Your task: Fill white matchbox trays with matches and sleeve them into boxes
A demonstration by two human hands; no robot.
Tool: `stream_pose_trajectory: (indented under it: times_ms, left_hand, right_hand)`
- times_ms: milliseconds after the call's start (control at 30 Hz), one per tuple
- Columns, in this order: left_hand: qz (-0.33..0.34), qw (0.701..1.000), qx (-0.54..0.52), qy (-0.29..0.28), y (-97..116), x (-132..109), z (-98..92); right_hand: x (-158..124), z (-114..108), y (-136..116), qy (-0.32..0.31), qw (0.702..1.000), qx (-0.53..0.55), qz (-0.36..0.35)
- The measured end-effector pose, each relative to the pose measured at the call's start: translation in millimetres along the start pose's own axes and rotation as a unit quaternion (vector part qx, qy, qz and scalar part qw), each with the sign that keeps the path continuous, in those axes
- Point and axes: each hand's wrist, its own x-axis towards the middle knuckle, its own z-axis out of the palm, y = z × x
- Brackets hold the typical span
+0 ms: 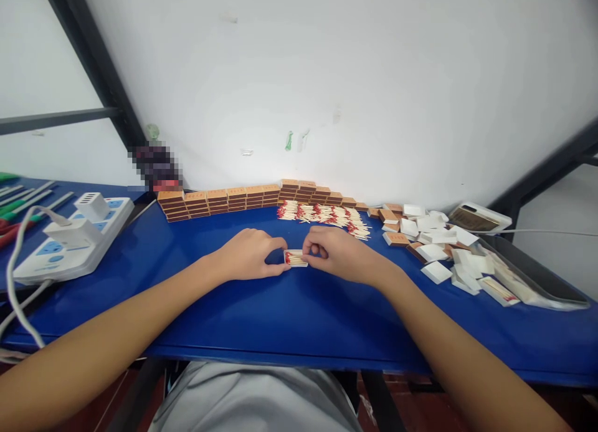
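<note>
Obscured: the right end of the small, shallow, white cardboard matchbox tray point(296, 258) sits behind the right fingertips, and its left edge is partly covered by the left thumb and forefinger. The matches inside cannot be counted; their right-hand ends are partly hidden. A dark object at the back left is pixelated and unreadable. Both forearms run out of frame at the bottom. Print on the stacked orange-brown cardboard matchboxes point(217, 201) is too small to read.

Position and orientation: the tray lies on the glossy blue table point(280, 323), between the hands, in front of the spread of red-headed wooden matches point(322, 214). Open face up; long axis runs left to right across the person's view. The matches in it lie roughly along that axis, red heads at the left end.

Grip, left hand point(252, 253): thumb and forefinger form a C, tips parted by the tray's width, holding its left end between them.

Grip, right hand point(343, 254): fingers curled, thumb and forefinger close together at the tray's right end; cannot tell whether they pinch cardboard or matches.

Right side of table: loose heap of white cardboard trays point(438, 235) mixed with brown sleeves.
</note>
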Motion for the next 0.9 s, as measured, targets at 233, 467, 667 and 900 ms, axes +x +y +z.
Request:
stream_pose_trajectory:
  times_ms: [233,467,667,900]
  left_hand:
    - [0.005,1.0,-0.002,0.004,0.2,-0.4,-0.2]
    - [0.002,1.0,-0.007,-0.001,0.4,-0.2,-0.4]
    - [0.003,1.0,-0.014,-0.007,0.2,0.5,-2.0]
    - [0.004,1.0,-0.02,-0.005,-2.3,-0.4,-1.6]
  right_hand:
    - [1.8,8.1,0.3,0.0,0.999,-0.042,0.01]
    - [1.1,-4.2,4.7,0.008,1.0,0.002,0.006]
    - [-18.4,-53.9,49.9,0.054,0.977,-0.095,0.182]
    - [-32.5,-63.3,107.4,-0.059,0.947,-0.088,0.303]
